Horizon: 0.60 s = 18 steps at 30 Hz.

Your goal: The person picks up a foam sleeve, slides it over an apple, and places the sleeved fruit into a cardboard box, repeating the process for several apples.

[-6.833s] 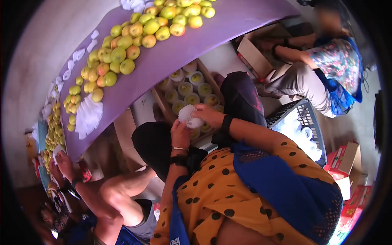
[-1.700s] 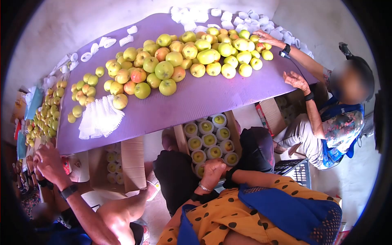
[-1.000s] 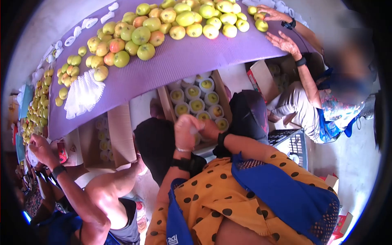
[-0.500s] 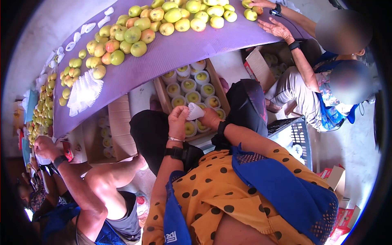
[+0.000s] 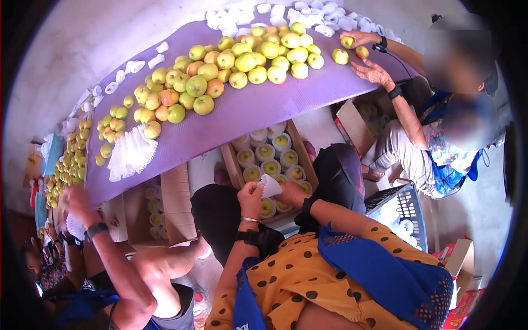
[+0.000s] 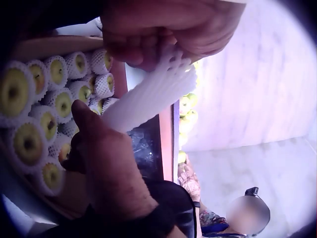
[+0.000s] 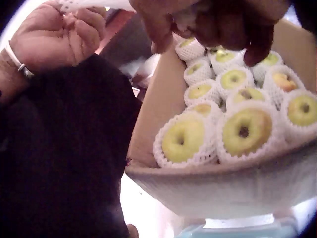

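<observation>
A white foam net sleeve [image 5: 269, 186], of the kind used for fruit, stretches between my two hands above an open carton. My left hand [image 5: 251, 201] pinches one end, its fingers curled in at the sleeve's mesh edge in the left wrist view. At the other end my right hand [image 5: 291, 193] pinches it, thumb [image 6: 89, 121] lying along the foam. The sleeve looks flattened, with no apple showing inside. Below, the cardboard carton [image 7: 143, 134] holds rows of yellow-green apples [image 7: 245, 131], each in its own foam net.
A purple-covered table [image 5: 220, 129] ahead bears a heap of loose apples [image 5: 196, 86], a stack of foam nets [image 5: 132, 154] and more nets behind. Another carton [image 5: 179, 209] is left; a black crate [image 5: 407, 206] stands right. People sit on both sides, one handling apples [image 5: 340, 56].
My hands, close together over the carton earlier, now stand a little apart with the sleeve drawn flat between them. The person at right has moved from a carton to apples on the table.
</observation>
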Each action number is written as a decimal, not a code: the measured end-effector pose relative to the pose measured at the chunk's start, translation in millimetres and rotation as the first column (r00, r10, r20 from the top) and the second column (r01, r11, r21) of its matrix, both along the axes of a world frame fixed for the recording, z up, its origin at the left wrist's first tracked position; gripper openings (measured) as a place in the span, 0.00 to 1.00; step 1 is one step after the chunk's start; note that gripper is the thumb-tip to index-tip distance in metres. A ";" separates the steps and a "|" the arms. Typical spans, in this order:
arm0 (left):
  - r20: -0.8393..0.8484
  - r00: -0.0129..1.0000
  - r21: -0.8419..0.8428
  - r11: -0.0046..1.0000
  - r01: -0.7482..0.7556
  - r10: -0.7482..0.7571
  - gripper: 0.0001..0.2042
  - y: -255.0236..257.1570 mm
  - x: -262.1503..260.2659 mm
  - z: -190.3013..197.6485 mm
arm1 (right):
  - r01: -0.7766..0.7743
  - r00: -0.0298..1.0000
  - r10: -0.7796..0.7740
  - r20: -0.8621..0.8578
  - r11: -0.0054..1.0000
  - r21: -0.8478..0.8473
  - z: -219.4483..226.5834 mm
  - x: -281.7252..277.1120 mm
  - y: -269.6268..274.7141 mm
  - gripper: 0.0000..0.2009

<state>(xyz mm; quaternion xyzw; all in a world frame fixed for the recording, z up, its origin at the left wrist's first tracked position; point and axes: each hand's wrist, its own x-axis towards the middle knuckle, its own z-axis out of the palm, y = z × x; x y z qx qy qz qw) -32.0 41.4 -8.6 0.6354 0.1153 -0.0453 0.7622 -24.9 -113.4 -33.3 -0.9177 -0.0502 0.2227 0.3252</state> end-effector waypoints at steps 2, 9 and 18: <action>0.006 0.996 -0.050 0.995 -0.091 0.091 0.03 -2.0 3.4 -2.8 | -0.035 0.999 0.036 0.036 0.999 -0.015 21.5 6.9 -3.1 0.23; -0.243 0.932 -0.115 0.946 -0.304 0.270 0.04 -7.2 8.4 1.5 | -0.193 0.859 0.247 0.449 0.968 -0.162 156.2 75.2 -7.1 0.26; -0.260 0.917 -0.205 0.911 -0.358 0.302 0.04 -10.0 16.1 9.4 | -0.095 0.722 0.065 0.689 0.995 0.006 197.1 224.1 102.2 0.30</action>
